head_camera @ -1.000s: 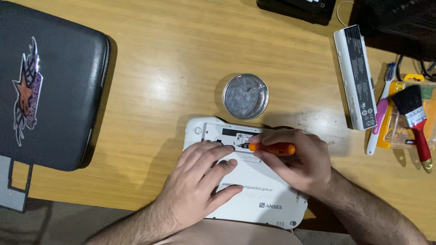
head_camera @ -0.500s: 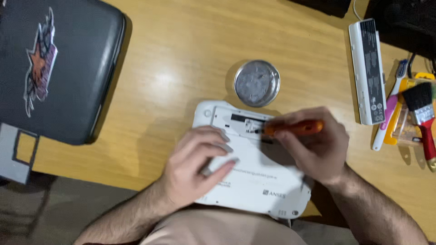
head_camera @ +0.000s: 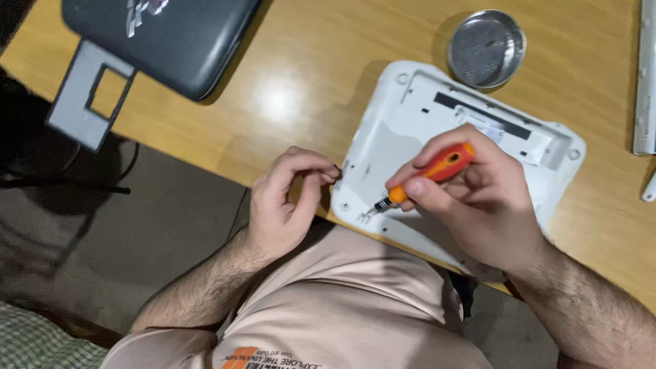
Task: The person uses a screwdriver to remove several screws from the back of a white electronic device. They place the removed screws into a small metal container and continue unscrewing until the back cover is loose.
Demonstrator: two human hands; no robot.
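Leftmost, a grey frame point(head_camera: 89, 92) sticks out past the table point(head_camera: 328, 61) edge, tucked under a dark padded case point(head_camera: 171, 34) that lies on the wood at the top left. Below them is the floor, and a patch of checked cloth point(head_camera: 34, 342) shows in the bottom left corner.

Next comes the left hand point(head_camera: 283, 201), held off the table edge just beside the white device point(head_camera: 437, 137). Its thumb and fingertips are pinched together; something very small and dark may sit between them, but it is too small to tell.

The device lies back side up, tilted, its near corner hanging over the table edge above the person's lap. A dark strip and a pale recess run across its upper part.

The right hand point(head_camera: 485, 198) rests over the device and is clenched around an orange screwdriver point(head_camera: 427, 174). The handle lies between thumb and fingers, and the dark tip points down and left, touching the shell near its lower left corner.

Above the device, just beside its top edge, stands a round metal dish point(head_camera: 486, 48). A few tiny specks seem to lie inside; what they are cannot be made out.

At the far right edge, a white bar point(head_camera: 646, 82) lies on the table, cut off by the frame.
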